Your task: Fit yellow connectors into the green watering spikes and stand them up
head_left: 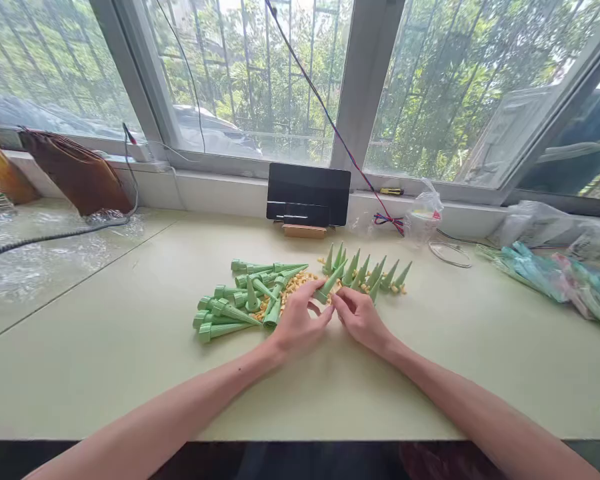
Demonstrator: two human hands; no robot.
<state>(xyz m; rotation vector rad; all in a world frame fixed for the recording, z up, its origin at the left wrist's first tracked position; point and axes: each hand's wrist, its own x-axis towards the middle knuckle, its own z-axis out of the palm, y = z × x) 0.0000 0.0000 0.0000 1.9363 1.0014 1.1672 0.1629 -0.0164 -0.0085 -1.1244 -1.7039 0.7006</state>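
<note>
My left hand [303, 312] is closed around the wide end of a green plastic plant-watering spike [331, 283], which tilts with its tip up and to the right. Close against that wide end, my right hand [361, 316] pinches its thumb and forefinger together. What lies in the pinch is too small to tell, though yellow shows beside the fingertips. To the left, several ribbed green spikes [225, 309] lie in a loose heap. Small yellow pieces [293, 285] are spread between the heap and my left hand, partly hidden by it. Several more spikes [375, 272] stand tip up beyond my right hand.
A dark tablet [309, 193] leans on a stand at the back of the pale table [130, 373]. Clear plastic wrap [65, 247] and a brown folder [75, 170] lie left. Plastic bags [545, 273] sit right. A red-blue cable [325, 110] hangs before the window.
</note>
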